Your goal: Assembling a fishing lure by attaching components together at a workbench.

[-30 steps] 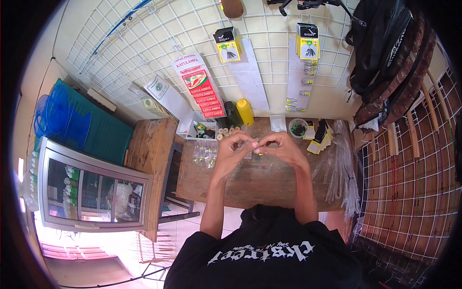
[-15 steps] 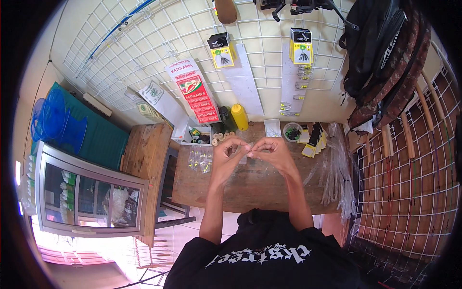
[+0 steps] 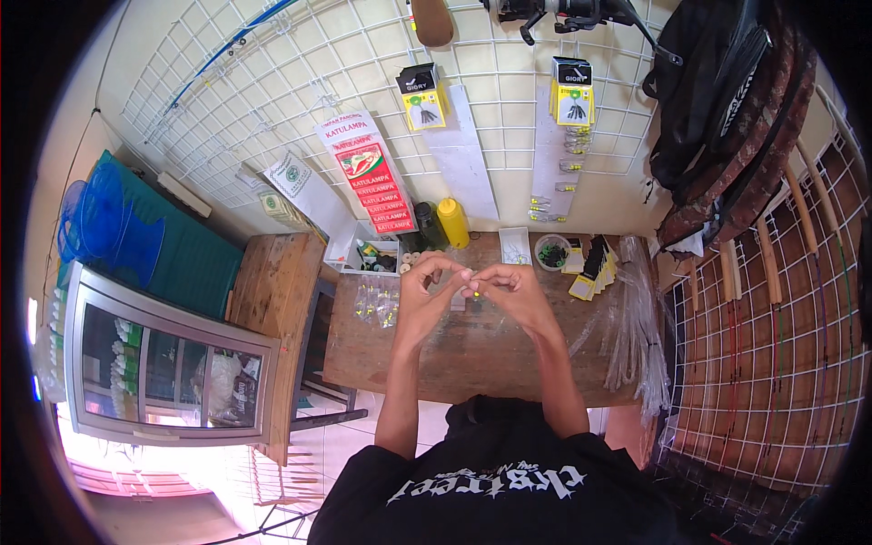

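Over the wooden table (image 3: 409, 363) my left hand (image 3: 425, 295) and my right hand (image 3: 516, 295) meet at the fingertips, thumbs and forefingers pinched. A tiny bright yellow bead-like piece (image 3: 477, 294) shows just under the right fingertips. Whatever the left fingers pinch is too small to make out. Left of my left hand lie small clear packets (image 3: 377, 302) with yellow bits inside. Beyond the hands are a white tray (image 3: 515, 245) and a round clear tub (image 3: 552, 252) with dark and green small pieces.
A white box (image 3: 350, 254), a yellow bottle (image 3: 451, 223) and dark bottles (image 3: 429, 227) stand along the back. Yellow-and-black cards (image 3: 592, 272) and clear plastic sleeves (image 3: 636, 336) lie at the right. A white wire grid (image 3: 509, 136) covers the wall; a glass cabinet (image 3: 173, 363) stands left.
The small yellow piece has come into sight under my right fingertips. Both hands stay together, with the fingers slightly shifted.
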Available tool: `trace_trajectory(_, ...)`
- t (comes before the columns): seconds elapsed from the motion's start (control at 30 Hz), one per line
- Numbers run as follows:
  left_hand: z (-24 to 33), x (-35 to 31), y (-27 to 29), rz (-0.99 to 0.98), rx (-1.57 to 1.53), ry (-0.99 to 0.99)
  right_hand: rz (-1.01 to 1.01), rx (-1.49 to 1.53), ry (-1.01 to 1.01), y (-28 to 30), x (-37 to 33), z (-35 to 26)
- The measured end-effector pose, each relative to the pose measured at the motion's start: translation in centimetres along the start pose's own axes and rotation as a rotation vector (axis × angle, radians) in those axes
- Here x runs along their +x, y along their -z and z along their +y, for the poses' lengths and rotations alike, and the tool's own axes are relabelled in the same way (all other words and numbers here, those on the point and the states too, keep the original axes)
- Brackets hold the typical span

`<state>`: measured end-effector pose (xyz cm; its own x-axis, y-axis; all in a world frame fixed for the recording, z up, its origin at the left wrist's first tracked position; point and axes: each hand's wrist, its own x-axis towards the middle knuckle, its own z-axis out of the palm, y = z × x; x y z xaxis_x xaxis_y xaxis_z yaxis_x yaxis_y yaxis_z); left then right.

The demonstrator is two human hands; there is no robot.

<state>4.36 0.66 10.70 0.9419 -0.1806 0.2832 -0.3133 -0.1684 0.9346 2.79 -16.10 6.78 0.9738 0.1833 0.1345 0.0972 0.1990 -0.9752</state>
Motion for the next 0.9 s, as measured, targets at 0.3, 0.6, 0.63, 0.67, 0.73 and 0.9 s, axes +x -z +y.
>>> trace_trajectory(0.3, -0.2, -0.2, 0.4, -0.039, 0.068, 0.018, 0.079, 0.042, 0.022, -0.3, -0.1, 1.4)
trace_trajectory(0.6, -1.8, -0.5, 1.1, -0.004, 0.083, 0.041, 0.131, 0.063, -0.012, -0.9, -0.5, 1.9)
trace_trajectory(0.63, -1.9, -0.7, 1.0, 0.005, 0.047, 0.084, 0.145, 0.091, -0.018, -1.0, -0.4, 2.1)
trace_trajectory(0.67, -1.9, -0.8, 1.0, 0.015, 0.011, 0.126, 0.142, 0.092, -0.020, -1.1, -0.4, 2.3)
trace_trajectory(0.73, -1.9, -1.0, 1.0, 0.027, 0.019, 0.129, 0.174, 0.071, -0.038, -1.2, -0.3, 2.7)
trace_trajectory(0.9, -2.7, -1.1, 1.0, 0.052, 0.037, 0.118, 0.215, -0.137, 0.025, -1.5, -0.4, 2.5)
